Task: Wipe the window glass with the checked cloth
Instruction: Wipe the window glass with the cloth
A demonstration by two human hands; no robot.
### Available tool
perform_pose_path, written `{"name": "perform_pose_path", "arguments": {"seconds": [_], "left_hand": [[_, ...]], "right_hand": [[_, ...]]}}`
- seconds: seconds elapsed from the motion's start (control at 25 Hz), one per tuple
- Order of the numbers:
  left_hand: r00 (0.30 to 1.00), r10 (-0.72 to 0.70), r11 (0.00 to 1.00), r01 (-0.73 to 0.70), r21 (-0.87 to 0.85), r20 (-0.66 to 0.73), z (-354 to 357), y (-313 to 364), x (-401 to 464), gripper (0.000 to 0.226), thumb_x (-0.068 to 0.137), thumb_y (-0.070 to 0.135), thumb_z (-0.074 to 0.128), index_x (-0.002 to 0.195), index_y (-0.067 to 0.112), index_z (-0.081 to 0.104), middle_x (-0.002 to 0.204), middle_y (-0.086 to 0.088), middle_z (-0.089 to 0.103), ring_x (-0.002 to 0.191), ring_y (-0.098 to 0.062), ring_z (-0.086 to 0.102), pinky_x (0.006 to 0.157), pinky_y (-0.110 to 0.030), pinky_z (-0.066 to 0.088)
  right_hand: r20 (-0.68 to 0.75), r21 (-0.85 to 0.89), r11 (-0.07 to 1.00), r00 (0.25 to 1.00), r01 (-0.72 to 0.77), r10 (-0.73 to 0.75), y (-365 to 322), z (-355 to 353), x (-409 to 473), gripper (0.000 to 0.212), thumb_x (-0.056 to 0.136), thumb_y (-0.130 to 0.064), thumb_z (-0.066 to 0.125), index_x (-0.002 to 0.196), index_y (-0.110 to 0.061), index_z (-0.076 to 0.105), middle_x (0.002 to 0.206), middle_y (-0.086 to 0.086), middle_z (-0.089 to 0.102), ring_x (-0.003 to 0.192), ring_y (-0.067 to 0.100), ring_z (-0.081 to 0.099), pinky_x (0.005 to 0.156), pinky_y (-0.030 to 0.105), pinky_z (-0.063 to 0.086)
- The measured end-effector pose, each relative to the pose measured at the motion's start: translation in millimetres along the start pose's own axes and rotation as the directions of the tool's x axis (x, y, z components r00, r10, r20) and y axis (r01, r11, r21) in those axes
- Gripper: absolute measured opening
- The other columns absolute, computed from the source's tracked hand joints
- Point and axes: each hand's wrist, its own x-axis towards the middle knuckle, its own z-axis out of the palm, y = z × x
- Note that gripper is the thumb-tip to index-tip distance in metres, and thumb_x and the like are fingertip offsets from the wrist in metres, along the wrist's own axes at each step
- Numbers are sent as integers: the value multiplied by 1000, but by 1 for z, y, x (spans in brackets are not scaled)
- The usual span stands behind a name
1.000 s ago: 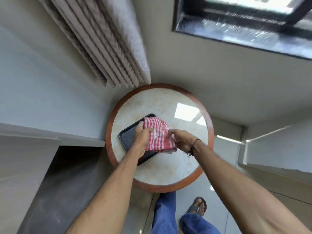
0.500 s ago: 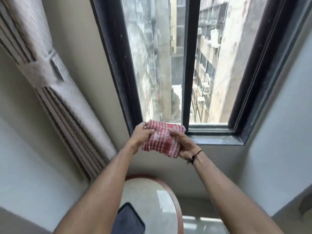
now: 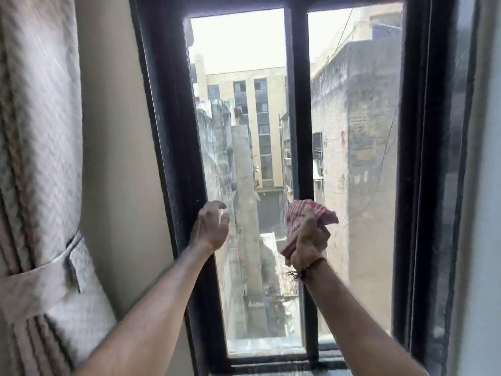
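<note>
now checked cloth (image 3: 311, 213) in right hand (image 3: 307, 240)

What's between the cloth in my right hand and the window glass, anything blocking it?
Nothing visible. The right hand holds the checked cloth bunched right in front of the window glass, beside the central frame bar.

The checked cloth (image 3: 311, 213) looks like thin woven cotton, red and white, soft and crumpled, totally matt. Window glass (image 3: 238, 131) is smooth but hazy, with dusty streaks and a film on it, worst on the pane at 9 o'clock. The window frame (image 3: 168, 131) is black, matt, a bit speckled with dust, can't tell if it's metal or painted wood. The curtain (image 3: 40, 131) is thick pale fabric with a quilted zigzag texture. The wall (image 3: 113, 131) is smooth matt paint.
</note>
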Motion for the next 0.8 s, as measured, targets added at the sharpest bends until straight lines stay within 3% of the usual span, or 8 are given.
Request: {"name": "perform_pose_path", "arguments": {"seconds": [0.08, 0.2, 0.28, 0.36, 0.52, 0.64, 0.72, 0.8], "left_hand": [[971, 182, 969, -150, 196, -156, -14, -2, 50, 44, 103, 17, 48, 144, 6, 57, 157, -16, 54, 146, -35, 51, 115, -48, 42], [867, 441, 808, -272, 522, -233, -32, -18, 98, 62, 108, 27, 37, 165, 6, 30, 178, -14, 19, 166, -33, 16, 134, -52, 6], [834, 524, 677, -286, 678, -172, -39, -20, 104, 72, 109, 40, 24, 169, 7, 4, 180, -11, -5, 167, -30, -2, 135, -53, -1], [774, 587, 634, -259, 728, -237, -7, -75, 163, 73, 108, 44, 18, 169, 7, 0, 179, -13, -5, 166, -32, -1, 135, -56, 5], [697, 642, 649, -272, 710, -320, -1, -60, 154, 73, 108, 46, 20, 170, 7, 13, 180, -11, 3, 166, -29, 1, 135, -56, 3], [667, 664, 639, -271, 720, -338, -1, -62, 162, 73, 108, 45, 24, 170, 8, 15, 179, -8, 0, 165, -25, -3, 135, -50, -9], [672, 652, 656, -269, 705, -350, 1, -62, 161, 74, 108, 46, 28, 170, 9, 15, 179, -8, 0, 165, -23, -5, 133, -47, -15], [662, 654, 648, -242, 722, -366, 5, -66, 162, 74, 108, 47, 28, 170, 10, 14, 181, -9, 4, 165, -22, -9, 133, -46, -15]], "right_hand": [[-74, -127, 923, 925, 362, -373, -5, 37, 11, 31, 98, -38, 71, 78, -15, 74, 76, -3, 80, 71, 11, 75, 72, 25, 63], [243, -476, 303, 454, 826, -857, 29, 57, 28, 14, 101, -20, 67, 110, -12, 75, 133, 17, 76, 119, 17, 71, 119, 14, 38], [666, -566, -150, 342, 811, -663, 49, 33, 55, 57, 104, -32, 59, 156, -10, 51, 168, 16, 43, 159, 30, 38, 136, 42, 19], [776, -536, -409, 240, 738, -583, 91, 71, 124, 78, 103, -43, 49, 169, -15, 18, 178, 11, 16, 167, 32, 14, 134, 60, 16], [771, -474, -459, 102, 751, -629, 82, 107, 121, 83, 102, -49, 51, 170, -23, 11, 180, 3, 9, 168, 28, 6, 135, 59, 6], [941, -142, -684, -116, 715, -317, 96, 76, 130, 85, 101, -50, 51, 170, -32, 6, 180, -6, 4, 168, 20, 4, 137, 52, -2], [961, -107, -714, -112, 692, -252, 83, 42, 136, 76, 98, -49, 54, 167, -31, 24, 174, -5, 27, 166, 21, 19, 137, 51, 1], [889, -311, -625, -12, 716, -457, 69, 53, 139, 72, 100, -48, 56, 164, -25, 32, 172, -2, 32, 164, 25, 23, 135, 60, 8]]}}
